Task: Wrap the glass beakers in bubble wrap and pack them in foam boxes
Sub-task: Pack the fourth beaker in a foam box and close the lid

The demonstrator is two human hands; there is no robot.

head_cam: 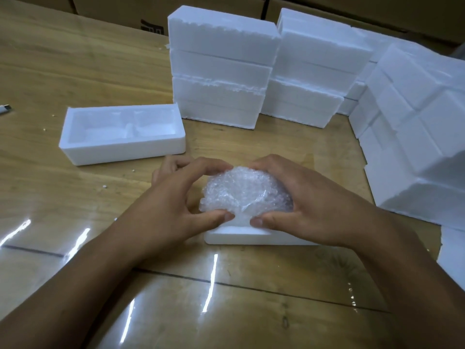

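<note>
A bundle of clear bubble wrap (pixel 245 191) sits in a white foam box (pixel 236 236) at the middle of the table; the beaker inside the wrap is hidden. My left hand (pixel 173 200) grips the bundle's left side, thumb at the near edge and fingers curled over the far top. My right hand (pixel 312 200) grips its right side in the same way. Most of the foam box is covered by my hands, and only its near wall shows.
An open foam box half (pixel 75 147) with a moulded hollow lies to the left rear. Stacks of closed foam boxes stand behind (pixel 221 76) and along the right (pixel 412 127). Cardboard cartons (pixel 377 11) line the back. A small object (pixel 5 109) lies at the left edge.
</note>
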